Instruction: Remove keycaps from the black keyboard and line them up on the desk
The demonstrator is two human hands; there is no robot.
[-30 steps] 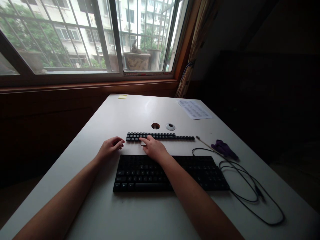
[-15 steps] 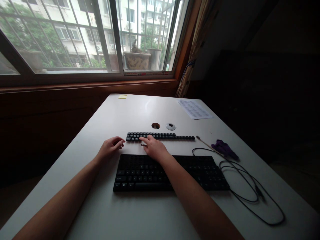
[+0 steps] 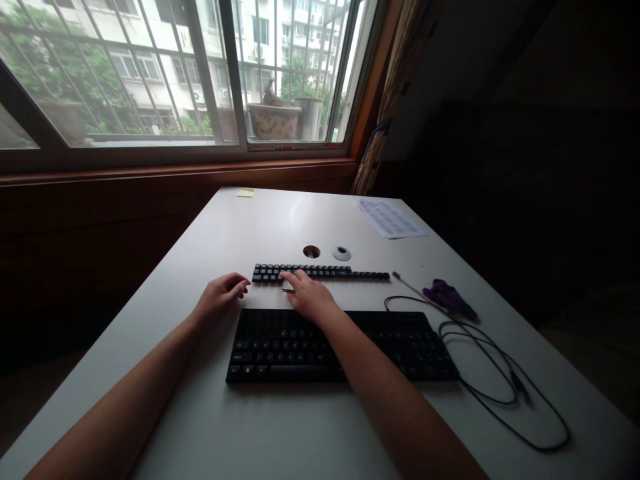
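Observation:
My right hand (image 3: 311,293) reaches over the black keyboard (image 3: 295,370) to several rows of loose black keycaps (image 3: 370,275). Its index finger is stretched out and touches keycaps in the front row; its thumb side is dark and hard to make out. My left hand (image 3: 220,295) rests on the table at the left end of the rows, fingers loosely bent and thumb apart, with nothing seen in it. Keycaps sit on the keyboard's front rows, while its back part looks bare and dark. My right forearm hides the keyboard's middle.
On the right lie a thin brush (image 3: 413,288), a purple cloth (image 3: 450,300) and the coiled black cable (image 3: 537,443). Behind the keycaps are a round table hole (image 3: 311,252) and its cover (image 3: 341,253). Printed sheets (image 3: 393,220) and yellow sticky notes (image 3: 245,193) lie farther back.
My right index finger has shifted very slightly to the right along the front row of keycaps. The left hand and the keyboard have stayed in place.

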